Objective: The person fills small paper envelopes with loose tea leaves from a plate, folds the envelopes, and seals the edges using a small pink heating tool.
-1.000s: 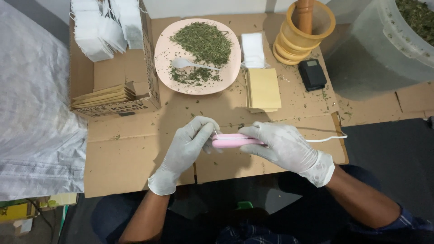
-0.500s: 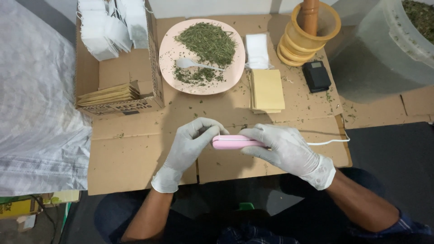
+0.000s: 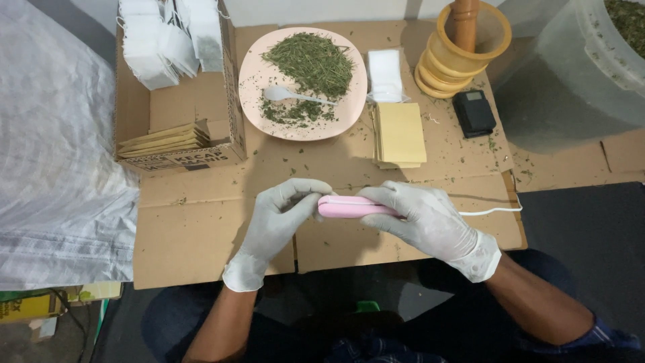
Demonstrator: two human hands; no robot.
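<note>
- Nearest, both gloved hands meet over the cardboard worktop (image 3: 201, 235): the right hand (image 3: 430, 222) grips a pink corded sealer (image 3: 353, 206), and the left hand (image 3: 279, 218) pinches at its tip, likely sealing a sachet I cannot see.
- Beyond lies a tan envelope stack (image 3: 400, 134).
- Farther back are a pink plate (image 3: 252, 74) of dried herbs and, at left, a cardboard box (image 3: 181, 107) of white sachets, dark print on its front.
</note>
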